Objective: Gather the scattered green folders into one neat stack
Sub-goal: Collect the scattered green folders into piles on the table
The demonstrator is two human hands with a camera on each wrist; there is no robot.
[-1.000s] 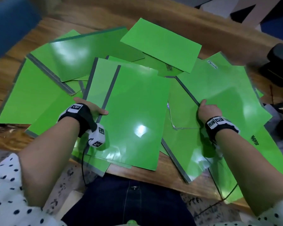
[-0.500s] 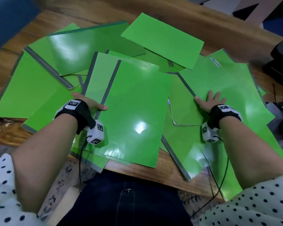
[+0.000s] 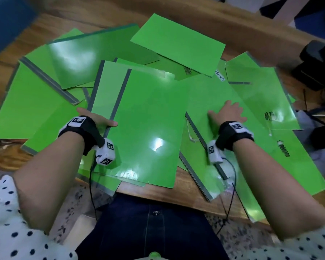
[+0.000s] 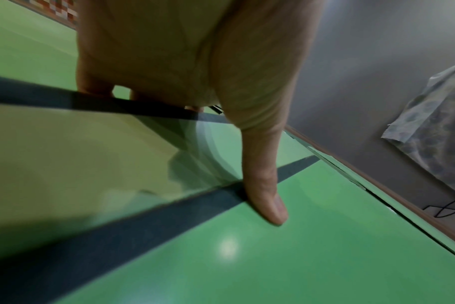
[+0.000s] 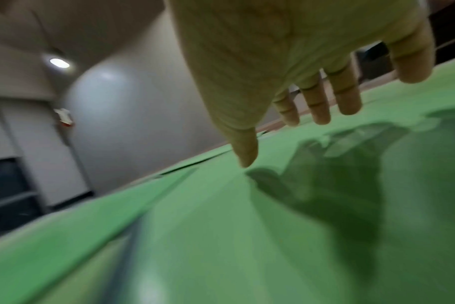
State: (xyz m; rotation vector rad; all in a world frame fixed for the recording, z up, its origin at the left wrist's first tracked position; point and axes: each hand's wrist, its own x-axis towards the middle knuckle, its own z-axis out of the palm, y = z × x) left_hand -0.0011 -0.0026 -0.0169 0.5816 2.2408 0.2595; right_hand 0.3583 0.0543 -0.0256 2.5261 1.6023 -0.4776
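Several green folders lie scattered and overlapping on a wooden table (image 3: 159, 194). A small pile sits in the middle, topped by a glossy folder (image 3: 148, 119) (image 4: 299, 257) with a grey spine. My left hand (image 3: 98, 119) (image 4: 237, 127) grips this pile's left edge, thumb on top and fingers underneath. To the right, my right hand (image 3: 228, 114) (image 5: 299, 72) lies flat with its fingers spread on a folder labelled "Permit" (image 3: 204, 94) (image 5: 273, 226), whose left side meets the middle pile.
More folders fan out at the back left (image 3: 73, 57), back centre (image 3: 176, 44) and right (image 3: 261, 94), and some overhang the near table edge. Black objects (image 3: 317, 62) stand off the table's right side. Wrist cables (image 3: 231, 203) hang by my lap.
My right hand went from holding the folder's spine edge to lying flat and spread on it, and that labelled folder slid left toward the middle pile. My left hand kept its grip.
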